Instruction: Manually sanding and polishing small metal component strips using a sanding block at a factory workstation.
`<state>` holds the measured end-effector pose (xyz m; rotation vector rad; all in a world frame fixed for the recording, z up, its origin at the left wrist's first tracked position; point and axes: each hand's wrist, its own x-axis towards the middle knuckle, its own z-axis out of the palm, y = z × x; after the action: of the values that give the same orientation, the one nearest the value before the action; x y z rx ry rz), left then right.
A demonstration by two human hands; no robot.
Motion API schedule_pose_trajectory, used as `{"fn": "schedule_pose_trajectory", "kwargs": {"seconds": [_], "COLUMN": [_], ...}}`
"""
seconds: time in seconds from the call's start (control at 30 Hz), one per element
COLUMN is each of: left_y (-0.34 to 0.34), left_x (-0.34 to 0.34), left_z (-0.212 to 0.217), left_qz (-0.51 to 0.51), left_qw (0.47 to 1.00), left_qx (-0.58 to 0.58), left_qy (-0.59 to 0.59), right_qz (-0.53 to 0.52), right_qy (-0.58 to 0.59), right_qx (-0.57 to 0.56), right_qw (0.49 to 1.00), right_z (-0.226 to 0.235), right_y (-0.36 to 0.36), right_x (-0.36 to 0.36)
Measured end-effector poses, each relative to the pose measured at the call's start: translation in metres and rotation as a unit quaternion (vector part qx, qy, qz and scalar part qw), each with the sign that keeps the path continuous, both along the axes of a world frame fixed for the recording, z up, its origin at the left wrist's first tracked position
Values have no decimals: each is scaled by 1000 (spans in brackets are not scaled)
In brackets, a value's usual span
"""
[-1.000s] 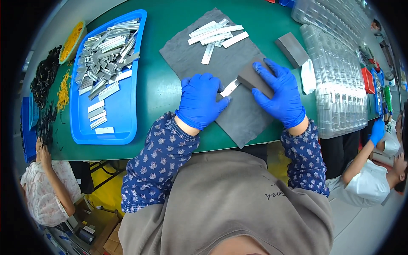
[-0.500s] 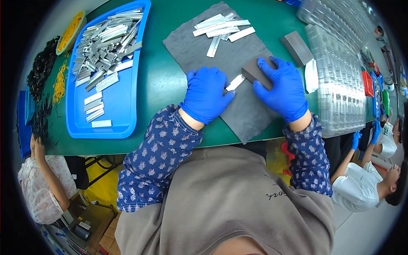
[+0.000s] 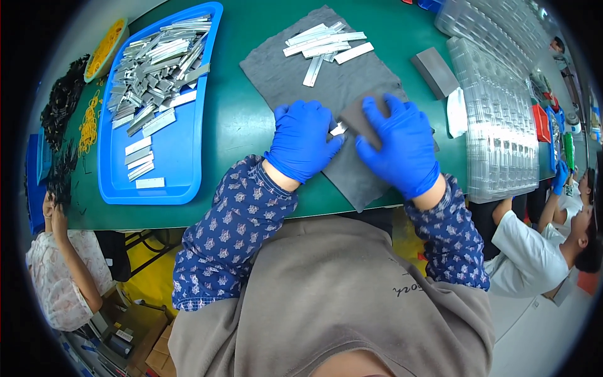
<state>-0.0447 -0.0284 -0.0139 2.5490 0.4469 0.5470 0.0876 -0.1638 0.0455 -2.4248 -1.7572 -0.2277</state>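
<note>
On the dark grey cloth [image 3: 352, 182], my blue-gloved left hand [image 3: 303, 139] is closed on one end of a short silvery metal strip [image 3: 340, 129]. My right hand [image 3: 402, 141], gloved the same way, grips a dark grey-brown sanding block [image 3: 359, 118] by its sides. The block lies over the strip, so just a small bright part of the metal shows between my hands. Beyond them on the cloth rests a loose pile of flat metal strips [image 3: 326, 49].
To the left is a blue tray [image 3: 188, 141] heaped with metal pieces. Yellow rubber bands [image 3: 90, 129] lie past it. At right are a second grey block [image 3: 435, 73], a white folded wipe [image 3: 456, 113] and stacked clear plastic trays [image 3: 499, 119]. Other people sit at both sides.
My right hand has slid the block left and slightly toward me, covering more of the strip. My left hand has stayed nearly still. The co-worker at right has shifted posture.
</note>
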Motion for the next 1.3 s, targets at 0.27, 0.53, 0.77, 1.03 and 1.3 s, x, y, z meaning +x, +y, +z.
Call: {"fn": "schedule_pose_trajectory", "kwargs": {"seconds": [0.27,0.53,0.77,1.03,1.3], "left_y": [-1,9,6,1,3], "left_x": [0,-5,-4,-3,-1], "left_z": [7,8,8,12,13], "left_qz": [1,-27,-13,-39,-51], "left_qw": [1000,996,998,998,995], "left_qx": [-14,-84,-55,-54,-73], "left_qy": [19,32,30,18,41], "right_qz": [-40,-52,-29,-56,-4], "right_qy": [13,60,46,38,16], "right_qx": [30,122,15,111,33], "right_qw": [999,989,998,991,999], "right_z": [-7,-9,-2,-10,-7], "right_y": [-7,-19,-1,-14,-12], "right_x": [54,60,31,64,44]}}
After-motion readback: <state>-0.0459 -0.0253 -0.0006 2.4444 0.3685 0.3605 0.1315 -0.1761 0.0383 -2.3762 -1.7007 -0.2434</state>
